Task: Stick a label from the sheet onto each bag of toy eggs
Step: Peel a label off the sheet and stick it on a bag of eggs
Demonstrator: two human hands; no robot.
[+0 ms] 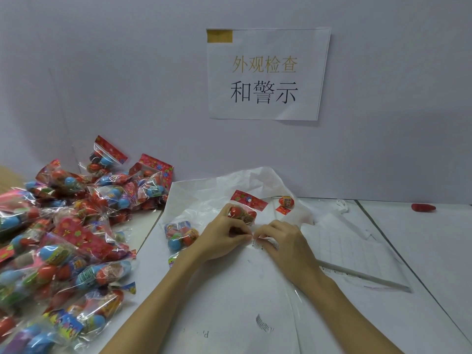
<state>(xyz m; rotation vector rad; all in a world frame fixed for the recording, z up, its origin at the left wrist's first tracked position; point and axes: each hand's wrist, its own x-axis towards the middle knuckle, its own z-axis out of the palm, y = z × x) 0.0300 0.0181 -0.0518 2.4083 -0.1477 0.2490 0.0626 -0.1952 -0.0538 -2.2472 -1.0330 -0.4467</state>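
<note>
The light is soft and even, a little dim, with a darker upper left corner. Shiny spots glint on the plastic bags (58, 226) at left. Edges bend and look blurry.

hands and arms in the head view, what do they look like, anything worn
Both are bare: the left hand and right hand show no gloves, rings or watch, and both forearms are uncovered down to the frame edge, with no sleeves in view.

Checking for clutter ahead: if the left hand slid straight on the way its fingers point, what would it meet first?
The left hand points up and right; almost at once it would meet the bag of red eggs beyond its fingertips, probably already touching it. Depth is unclear.
</note>
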